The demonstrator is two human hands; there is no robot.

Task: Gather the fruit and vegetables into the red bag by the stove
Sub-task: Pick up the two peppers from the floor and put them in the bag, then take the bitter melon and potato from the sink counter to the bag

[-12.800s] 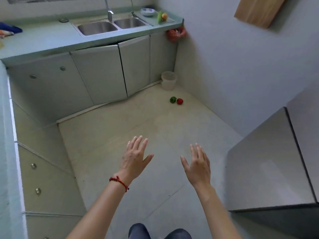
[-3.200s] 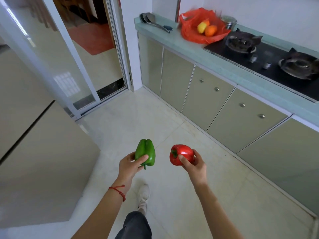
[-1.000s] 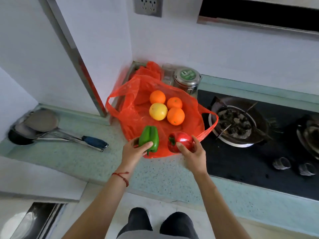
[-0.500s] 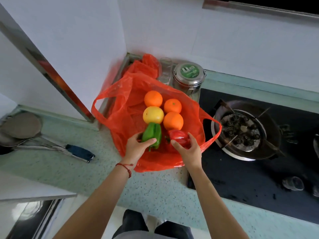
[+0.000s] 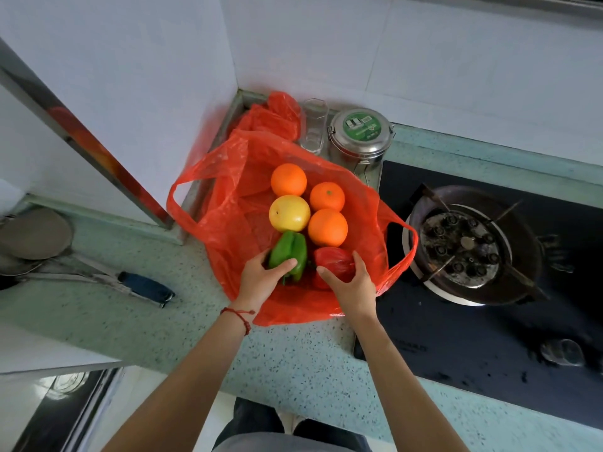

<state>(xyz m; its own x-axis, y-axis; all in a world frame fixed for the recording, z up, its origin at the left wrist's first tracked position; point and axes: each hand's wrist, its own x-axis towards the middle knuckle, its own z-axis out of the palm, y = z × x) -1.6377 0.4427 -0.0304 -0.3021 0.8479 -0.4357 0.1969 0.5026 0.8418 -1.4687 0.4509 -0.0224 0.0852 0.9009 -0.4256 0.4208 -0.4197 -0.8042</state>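
The red plastic bag [image 5: 225,203] lies open on the speckled green counter beside the stove. Inside it sit three oranges [image 5: 327,227] and a yellow round fruit [image 5: 289,213]. My left hand [image 5: 261,282] holds a green bell pepper [image 5: 290,254] down inside the bag's mouth, just below the yellow fruit. My right hand [image 5: 350,285] grips a red bell pepper [image 5: 332,261] inside the bag, right under the nearest orange. Both peppers sit low in the bag; whether they rest on its bottom is hidden by my fingers.
A gas burner [image 5: 463,246] on the black hob [image 5: 456,340] lies right of the bag. A steel tin with a green lid [image 5: 360,135] and a clear jar [image 5: 314,125] stand behind it. Ladles with a blue handle [image 5: 143,287] lie at left. A wall corner rises behind.
Both hands moved forward and down from the bag's near edge into its mouth, carrying the green and red peppers in beside the oranges.
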